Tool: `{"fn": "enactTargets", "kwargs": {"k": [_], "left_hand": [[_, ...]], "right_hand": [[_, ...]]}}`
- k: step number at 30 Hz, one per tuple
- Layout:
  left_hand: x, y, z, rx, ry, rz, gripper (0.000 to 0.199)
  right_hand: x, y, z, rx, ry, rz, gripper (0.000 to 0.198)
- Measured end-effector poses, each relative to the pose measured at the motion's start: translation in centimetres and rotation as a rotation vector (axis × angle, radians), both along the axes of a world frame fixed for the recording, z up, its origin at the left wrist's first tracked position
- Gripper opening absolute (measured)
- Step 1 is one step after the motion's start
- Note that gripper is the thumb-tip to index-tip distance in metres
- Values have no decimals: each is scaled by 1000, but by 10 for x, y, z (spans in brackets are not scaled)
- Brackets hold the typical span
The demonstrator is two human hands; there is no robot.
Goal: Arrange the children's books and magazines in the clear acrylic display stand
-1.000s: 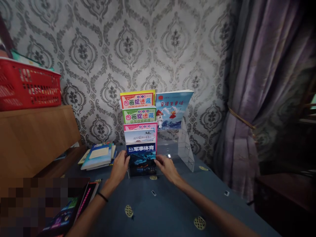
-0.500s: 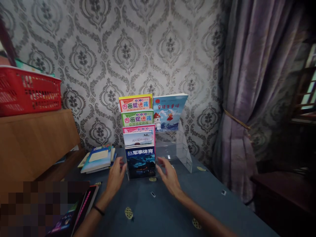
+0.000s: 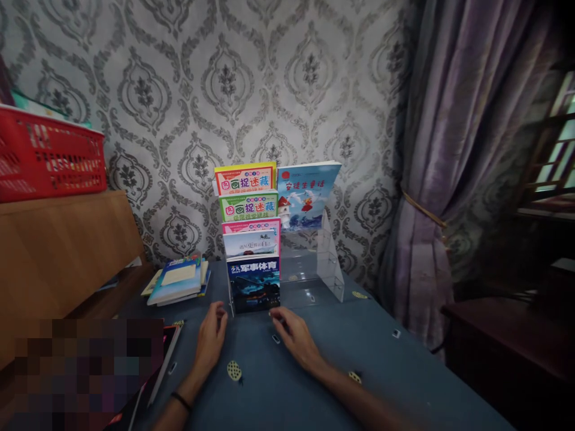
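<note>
A clear tiered book rack (image 3: 331,258) stands on the table and holds books in its left column. At the front is a dark blue book (image 3: 254,288), upright, with a pale-covered book (image 3: 248,244) behind it. Above them rise a pink book (image 3: 233,227), a green book (image 3: 248,208) and a red-and-yellow book (image 3: 245,179). In the top of the right column leans a light blue storybook (image 3: 308,194). My left hand (image 3: 211,336), loosely curled and empty, is near the rack's lower left corner. My right hand (image 3: 294,338), also empty with fingers apart, has its fingertips by the dark book's lower edge.
A stack of books (image 3: 177,281) lies left of the rack. More dark books (image 3: 157,368) are at the lower left, partly covered by a blurred patch. A red basket (image 3: 54,155) sits on a wooden cabinet (image 3: 72,251). A curtain (image 3: 431,179) hangs at right.
Both hands have drawn back from the sides of the dark blue book toward me, the right one also shifting left. The books stay in place. The view has tilted slightly.
</note>
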State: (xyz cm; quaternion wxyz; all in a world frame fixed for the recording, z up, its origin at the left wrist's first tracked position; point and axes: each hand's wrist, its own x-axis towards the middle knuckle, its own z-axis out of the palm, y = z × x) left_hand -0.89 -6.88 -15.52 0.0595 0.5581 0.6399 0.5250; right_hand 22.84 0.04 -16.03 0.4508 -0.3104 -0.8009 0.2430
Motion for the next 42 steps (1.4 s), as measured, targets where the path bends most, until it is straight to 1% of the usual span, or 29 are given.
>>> {"fn": "enactTargets", "kwargs": {"k": [3,7,10,17,21,24,26,29,31,34,36,37,40,42], "left_hand": [[0,-1,-7,-17,10,-5,36],[1,-1,-9,-13,40,-12,31],[3,0,-10,-7,65,-13,30],[2,2,-15,16,142,-44,26],[3,2,-17,31,174,-45,25],[3,0,-16,11,234,-37,24],[2,-3,-12,-43,333,-9,25],[-1,-14,2,-187,578,75,30],[-4,-24,16,-286,733,170,33],[-13,-35,36,-360,858,318,35],[-22,-39,45,-425,859,434,39],[-27,-41,48,-481,844,496,42],[-42,-46,52,-615,792,647,47],[-53,-52,54,-658,740,721,50]], "right_hand": [[0,-1,2,-55,-73,26,25],[0,-2,4,-86,-163,38,26],[0,-2,4,-80,-213,39,26],[1,-2,1,-60,-242,23,27],[1,-2,2,-61,-250,51,28],[0,0,1,-44,-259,49,27],[-1,2,0,-39,-256,48,27],[0,5,-2,-49,-251,77,28],[0,6,-1,-61,-254,98,29],[-1,8,-1,-82,-245,100,31],[-2,10,-2,-85,-243,101,31],[-3,11,-2,-87,-252,105,32],[-3,12,-2,-87,-272,122,34],[-3,11,-2,-84,-277,126,34]]}}
